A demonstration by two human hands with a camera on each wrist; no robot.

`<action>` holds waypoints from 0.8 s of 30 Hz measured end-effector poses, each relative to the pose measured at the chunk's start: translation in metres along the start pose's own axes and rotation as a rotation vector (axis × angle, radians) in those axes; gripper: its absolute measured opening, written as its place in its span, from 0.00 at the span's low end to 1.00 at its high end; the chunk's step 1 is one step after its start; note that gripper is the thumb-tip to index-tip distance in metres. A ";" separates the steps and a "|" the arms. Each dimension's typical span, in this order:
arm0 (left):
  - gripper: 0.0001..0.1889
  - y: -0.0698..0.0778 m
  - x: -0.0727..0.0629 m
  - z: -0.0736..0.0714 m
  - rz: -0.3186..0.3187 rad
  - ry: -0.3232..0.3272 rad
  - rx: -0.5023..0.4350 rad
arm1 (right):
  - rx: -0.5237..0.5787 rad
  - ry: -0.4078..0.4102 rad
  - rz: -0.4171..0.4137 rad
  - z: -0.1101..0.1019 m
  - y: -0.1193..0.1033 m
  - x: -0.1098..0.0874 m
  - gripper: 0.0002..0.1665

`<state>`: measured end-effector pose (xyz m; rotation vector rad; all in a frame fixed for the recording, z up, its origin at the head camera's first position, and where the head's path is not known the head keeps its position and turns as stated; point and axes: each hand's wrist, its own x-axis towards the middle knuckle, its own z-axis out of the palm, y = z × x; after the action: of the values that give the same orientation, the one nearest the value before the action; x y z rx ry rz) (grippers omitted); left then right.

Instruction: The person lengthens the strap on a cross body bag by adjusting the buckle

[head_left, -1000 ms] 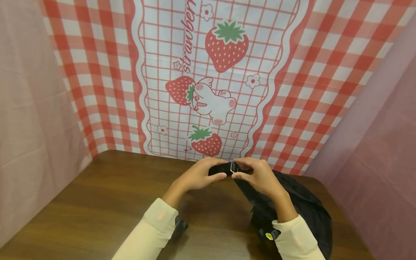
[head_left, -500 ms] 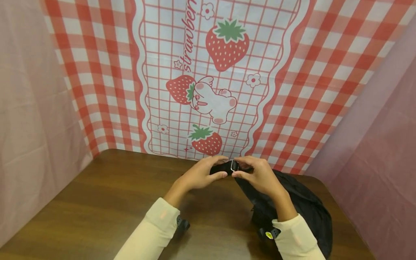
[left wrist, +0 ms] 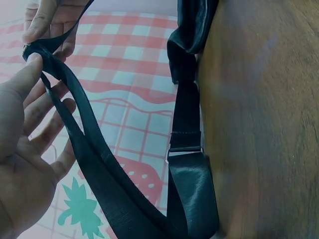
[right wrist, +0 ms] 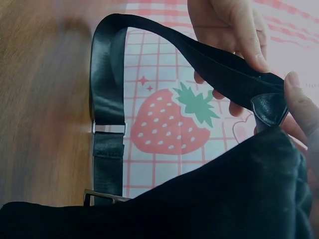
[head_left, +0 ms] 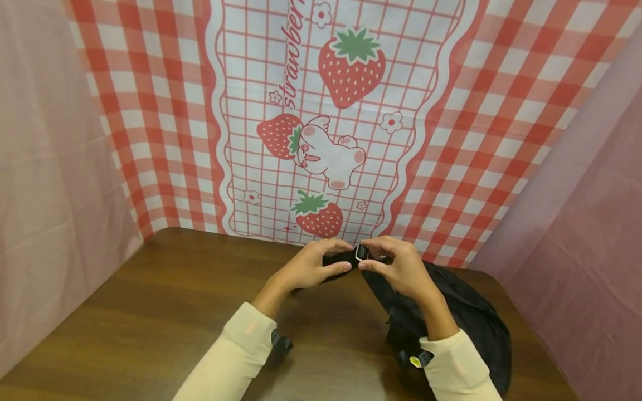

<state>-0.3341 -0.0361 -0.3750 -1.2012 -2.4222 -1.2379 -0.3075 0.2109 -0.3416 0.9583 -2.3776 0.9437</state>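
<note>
Strap: black, flat webbing (head_left: 338,258); held up between the two hands near the far edge of the counter, with a doubled loop trailing from the fingers.
Slider: silver-toned metal (head_left: 361,252), threaded on the strap, set between the left and right fingertips.
Left hand: (head_left: 312,267) grip closed on the strap, thumb on the near face, fingers behind.
Right hand: (head_left: 405,268) grip pinching the strap at the slider, thumb below, fingers above.
Lower run: further strap close along the counter, bearing a second slider (left wrist: 185,151); whether it touches the wood cannot be told.
Bag: black, soft, slumped (head_left: 476,312); on the counter's right side, partly behind the right forearm.
Counter: brown wood-grain top, rounded far corners (head_left: 150,312).
Sleeves: cream, one per arm (head_left: 228,351), each with a dark wrist device (head_left: 282,342).
Backdrop: red-and-white checked cloth (head_left: 443,184), printed strawberries, flowers, a white animal figure.
Side drapes: pale pink, left and right (head_left: 60,167).
</note>
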 end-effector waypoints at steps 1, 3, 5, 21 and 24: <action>0.23 0.000 0.000 0.000 0.007 0.000 -0.006 | 0.001 0.001 0.002 0.000 0.000 0.000 0.24; 0.22 0.000 0.000 0.000 0.010 0.000 -0.011 | 0.004 -0.002 0.009 0.000 0.000 0.000 0.24; 0.22 0.000 0.000 0.000 0.013 0.003 -0.018 | 0.023 -0.012 0.021 0.000 0.001 0.000 0.24; 0.19 -0.001 0.000 0.003 0.039 0.048 -0.073 | 0.211 -0.102 0.188 -0.003 0.002 -0.001 0.23; 0.19 -0.001 0.000 0.003 0.048 0.059 -0.086 | 0.235 -0.130 0.212 -0.004 0.003 -0.001 0.24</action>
<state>-0.3341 -0.0345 -0.3777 -1.2199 -2.3067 -1.3556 -0.3082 0.2159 -0.3410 0.8857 -2.5566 1.3006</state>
